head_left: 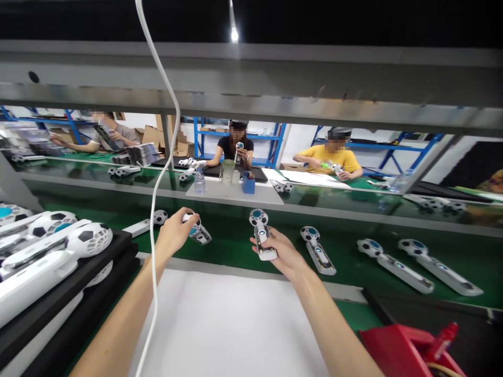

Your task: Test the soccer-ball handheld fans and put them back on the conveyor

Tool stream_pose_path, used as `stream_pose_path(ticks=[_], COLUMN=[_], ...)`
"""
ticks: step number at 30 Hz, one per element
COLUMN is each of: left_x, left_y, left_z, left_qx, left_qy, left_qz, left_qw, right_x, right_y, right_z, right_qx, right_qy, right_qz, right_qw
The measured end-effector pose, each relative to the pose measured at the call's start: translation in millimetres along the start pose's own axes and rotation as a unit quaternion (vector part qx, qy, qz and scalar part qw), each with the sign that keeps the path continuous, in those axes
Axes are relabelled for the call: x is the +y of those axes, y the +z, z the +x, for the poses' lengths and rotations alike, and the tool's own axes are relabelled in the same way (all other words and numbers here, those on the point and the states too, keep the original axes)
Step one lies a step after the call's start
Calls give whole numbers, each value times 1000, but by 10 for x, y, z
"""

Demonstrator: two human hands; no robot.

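Observation:
My left hand [175, 233] is closed around a white handheld fan with a football-pattern head [196, 230], held just over the green conveyor belt [236, 246]. My right hand [281, 254] grips another such fan [261, 235] by its handle, its blue-centred head pointing away from me. Three more fans lie on the belt to the right: one close by [318, 250], and two further along [395, 264], [438, 267].
Black trays [66, 293] stacked at the left carry several fans. A white sheet [231, 319] lies before me and a red tool [412, 348] at the lower right. A white cable [157, 183] hangs down. Three people work across the belt.

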State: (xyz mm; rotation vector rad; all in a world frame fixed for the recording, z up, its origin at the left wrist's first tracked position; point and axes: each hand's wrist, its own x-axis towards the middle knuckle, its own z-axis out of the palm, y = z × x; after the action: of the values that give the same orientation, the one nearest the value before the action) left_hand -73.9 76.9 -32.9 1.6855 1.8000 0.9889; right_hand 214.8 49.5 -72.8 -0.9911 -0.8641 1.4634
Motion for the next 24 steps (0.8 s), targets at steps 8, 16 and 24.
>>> stream_pose_path(ticks=[8, 16, 24], left_x=[315, 395, 431], left_y=[-112, -85, 7], left_z=[-231, -304, -324], left_qx=[-45, -84, -114], left_qy=[38, 28, -3], left_qz=[-239, -371, -375], left_qw=[969, 924, 920], right_x=[477, 50, -178], right_y=[-351, 78, 698], right_z=[376, -42, -717], right_qx=[104, -10, -207], right_qy=[-127, -216, -174], right_qz=[-233, -386, -544], right_qw=[959, 897, 794])
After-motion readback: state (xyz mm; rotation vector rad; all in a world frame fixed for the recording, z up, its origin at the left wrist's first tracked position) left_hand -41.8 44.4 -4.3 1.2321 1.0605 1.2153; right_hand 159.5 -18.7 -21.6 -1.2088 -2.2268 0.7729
